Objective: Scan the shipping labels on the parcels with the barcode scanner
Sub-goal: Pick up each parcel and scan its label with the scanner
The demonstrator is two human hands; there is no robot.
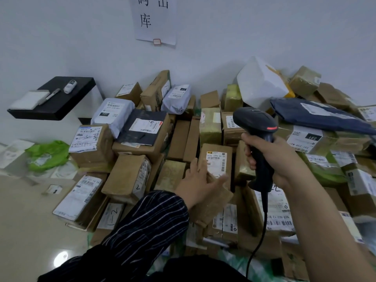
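On my feed the right hand (272, 157) is wrapped tight round the grip of the barcode scanner (256, 124), holding it upright over the heap, head tipped forward and to the left, a red strip glowing on its side. The forefinger looks to be at the trigger, though the handle hides most of it, so I won't swear to that. The cable (262, 231) drops from the butt of the handle toward the bottom of the view.

The left hand (198, 185), coming out of a striped sleeve (146, 220), lies spread on a brown box (220, 148): thumb stretched across the front face, fingers reaching up along the left edge. The box stands tilted, face up to me, and its shipping label (216, 160) sits just above the thumb, uncovered, to the lower left of the scanner head.

All round it, parcels (130, 176) are heaped against the wall, cartons and poly bags, labels facing every way. A navy mailer (321, 117) lies on top at right, beside a white foam box (260, 84). Far left, a black shelf (61, 102) carries a marker (49, 96); a green bag (48, 153) lies on the floor (30, 210) below. A paper sign (155, 19) hangs on the wall.
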